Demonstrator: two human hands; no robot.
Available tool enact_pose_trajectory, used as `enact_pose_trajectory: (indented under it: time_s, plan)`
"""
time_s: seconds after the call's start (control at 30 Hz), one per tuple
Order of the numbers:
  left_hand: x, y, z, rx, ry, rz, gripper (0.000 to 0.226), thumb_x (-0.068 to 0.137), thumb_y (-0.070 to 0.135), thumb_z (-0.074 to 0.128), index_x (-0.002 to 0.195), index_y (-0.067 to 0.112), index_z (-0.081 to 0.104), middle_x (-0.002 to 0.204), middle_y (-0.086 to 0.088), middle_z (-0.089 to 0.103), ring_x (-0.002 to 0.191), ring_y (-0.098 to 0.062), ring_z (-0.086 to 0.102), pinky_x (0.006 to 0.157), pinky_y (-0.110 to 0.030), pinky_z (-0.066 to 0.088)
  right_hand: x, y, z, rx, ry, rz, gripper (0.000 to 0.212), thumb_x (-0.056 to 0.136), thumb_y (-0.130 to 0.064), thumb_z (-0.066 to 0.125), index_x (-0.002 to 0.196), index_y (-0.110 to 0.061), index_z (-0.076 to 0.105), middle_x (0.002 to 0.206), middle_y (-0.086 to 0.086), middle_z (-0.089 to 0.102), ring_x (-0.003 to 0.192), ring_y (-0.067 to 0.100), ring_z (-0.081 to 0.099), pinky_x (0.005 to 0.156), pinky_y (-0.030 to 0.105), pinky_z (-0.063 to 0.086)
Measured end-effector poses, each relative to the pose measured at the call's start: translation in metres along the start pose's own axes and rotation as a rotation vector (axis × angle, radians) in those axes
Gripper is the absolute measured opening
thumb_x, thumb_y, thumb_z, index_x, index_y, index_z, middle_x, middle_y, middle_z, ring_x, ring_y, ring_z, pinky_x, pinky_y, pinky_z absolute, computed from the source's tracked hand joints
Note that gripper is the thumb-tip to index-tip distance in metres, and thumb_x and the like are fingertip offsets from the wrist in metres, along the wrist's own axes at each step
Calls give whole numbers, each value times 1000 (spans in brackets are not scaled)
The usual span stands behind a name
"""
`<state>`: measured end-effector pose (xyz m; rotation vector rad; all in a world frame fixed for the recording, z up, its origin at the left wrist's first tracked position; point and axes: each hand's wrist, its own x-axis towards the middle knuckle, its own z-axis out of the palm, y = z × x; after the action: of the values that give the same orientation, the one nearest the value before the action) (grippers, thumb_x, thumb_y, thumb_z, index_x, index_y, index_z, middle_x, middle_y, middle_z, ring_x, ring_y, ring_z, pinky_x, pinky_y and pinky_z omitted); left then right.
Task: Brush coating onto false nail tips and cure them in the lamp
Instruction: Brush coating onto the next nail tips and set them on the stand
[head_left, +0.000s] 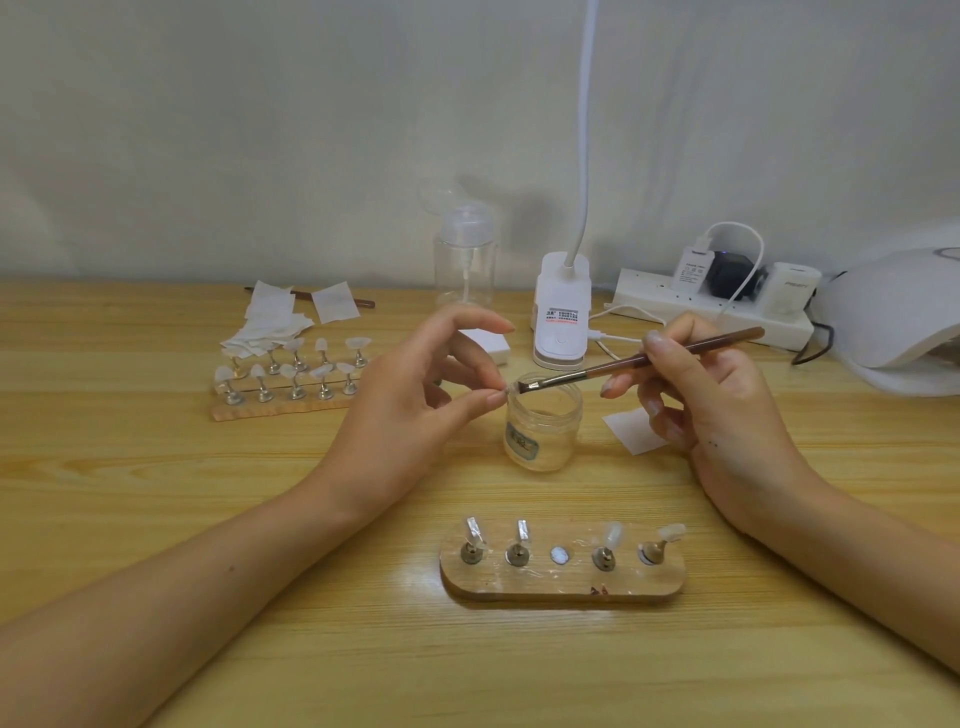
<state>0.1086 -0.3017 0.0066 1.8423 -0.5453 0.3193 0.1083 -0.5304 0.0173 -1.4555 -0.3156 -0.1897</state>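
Observation:
My left hand pinches a small clear nail tip between thumb and forefinger, just above the rim of an open clear jar. My right hand grips a brown-handled brush, whose bristles touch the tip. Near the front, a wooden holder carries several metal stands with nail tips, and its middle slot is empty. The white curing lamp sits at the far right edge of the table.
A second wooden holder with several tipped stands is at the left, beside a pile of white wipes. A clear pump bottle, a clip lamp base and a power strip line the back. A white pad lies right of the jar.

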Motion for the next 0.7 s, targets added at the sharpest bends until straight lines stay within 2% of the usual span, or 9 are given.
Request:
enact_pose_trajectory:
  time_s: [0.1,0.27,0.4,0.6,0.7]
  plan:
    - [0,2,0,14,8,16,41,88,4,74,121,26,60,87,6,70,91,-13,70,72,-46,53,1,1,-2,5,28,-1,21,86,-36,59,75,-22,49,74,10,73,50,9,45,42,16,32]
    - [-2,3,1,49,16,37,40,90,3,71,121,27,61,87,7,70,94,-11,69,72,-43,51,1,-1,-1,30,-40,-26,20,88,-37,60,71,-29,55,78,12,73,50,10,45,42,16,33]
    - [-2,4,2,74,23,51,40,90,3,71,120,28,60,89,8,70,95,-10,69,71,-44,50,1,0,-1,11,10,22,25,81,-42,64,76,-22,50,76,12,73,49,10,42,40,16,29]
    - [-2,4,2,81,28,57,40,90,3,71,120,28,60,88,8,69,94,-9,69,68,-44,49,1,0,-1,63,-28,5,19,88,-36,61,71,-28,54,78,10,74,49,8,44,41,16,30]
    - [-2,4,2,87,31,53,40,90,3,72,119,27,60,88,9,70,94,-9,69,69,-45,49,1,1,-1,46,-10,29,19,84,-37,62,74,-23,52,75,11,73,48,8,42,40,16,31]
